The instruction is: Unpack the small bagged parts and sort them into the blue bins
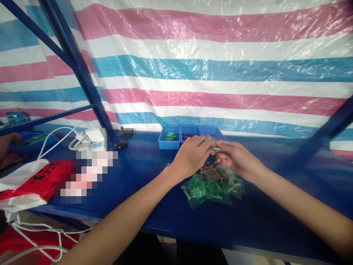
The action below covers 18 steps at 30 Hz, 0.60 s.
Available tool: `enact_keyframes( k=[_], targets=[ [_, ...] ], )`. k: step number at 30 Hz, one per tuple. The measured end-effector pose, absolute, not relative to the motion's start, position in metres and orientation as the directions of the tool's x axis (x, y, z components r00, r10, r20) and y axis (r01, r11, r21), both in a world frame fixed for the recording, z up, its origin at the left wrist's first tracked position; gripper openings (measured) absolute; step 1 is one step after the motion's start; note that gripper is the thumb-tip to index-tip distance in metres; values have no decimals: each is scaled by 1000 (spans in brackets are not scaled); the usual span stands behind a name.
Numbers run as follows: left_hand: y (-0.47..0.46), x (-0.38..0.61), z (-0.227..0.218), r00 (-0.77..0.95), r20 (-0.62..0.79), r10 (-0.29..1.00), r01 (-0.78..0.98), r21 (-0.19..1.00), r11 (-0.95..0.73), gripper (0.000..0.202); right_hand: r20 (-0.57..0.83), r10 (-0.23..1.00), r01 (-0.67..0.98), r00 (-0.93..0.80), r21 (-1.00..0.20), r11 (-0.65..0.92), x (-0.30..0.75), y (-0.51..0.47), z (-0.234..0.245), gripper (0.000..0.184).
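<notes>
My left hand [193,154] and my right hand [234,156] meet above the middle of the blue table. Between their fingertips is a small, thin green piece [216,149], mostly covered by the fingers, so its exact kind cannot be made out. Both hands are closed on it. Just below them lie clear plastic bags with green pieces [195,189] inside. A heap of small dark brownish parts [212,171] rests on top of these bags. Behind my left hand stands a blue bin with green pieces [170,136], beside two more blue compartments, one with small dark parts [186,135].
At the left are a white power strip [95,143] with cables, a red and white bag [35,180] and a small dark object [120,144]. Another person's hand [11,140] is by a blue tray [35,141] at far left. Blue posts [79,81] frame a striped sheet [220,70].
</notes>
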<state>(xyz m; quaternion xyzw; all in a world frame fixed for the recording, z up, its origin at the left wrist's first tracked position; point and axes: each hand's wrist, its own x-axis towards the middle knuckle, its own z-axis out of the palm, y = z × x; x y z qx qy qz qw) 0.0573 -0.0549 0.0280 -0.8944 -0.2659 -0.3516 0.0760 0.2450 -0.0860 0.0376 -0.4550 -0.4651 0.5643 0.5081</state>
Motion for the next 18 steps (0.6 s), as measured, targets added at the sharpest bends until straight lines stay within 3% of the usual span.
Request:
enact_keyframes(
  k=[5, 9, 11, 14, 18],
  targets=[
    [-40, 45, 27, 492, 690, 532, 536, 242, -809, 19, 99, 991, 6, -88, -995, 100, 242, -85, 31, 16],
    [-23, 29, 34, 357, 786, 504, 533, 272, -801, 19, 219, 967, 248, -129, -937, 246, 243, -84, 27, 27],
    [-10, 16, 37, 279, 827, 488, 564, 270, -781, 23, 300, 940, 417, -165, -842, 342, 243, -85, 28, 23],
    [13, -9, 36, 169, 835, 524, 656, 302, -692, 28, 418, 877, 645, -236, -608, 463, 242, -87, 29, 19],
    [35, -32, 26, 47, 761, 648, 794, 366, -486, 35, 461, 807, 726, -369, -399, 561, 244, -87, 28, 20]
  ],
)
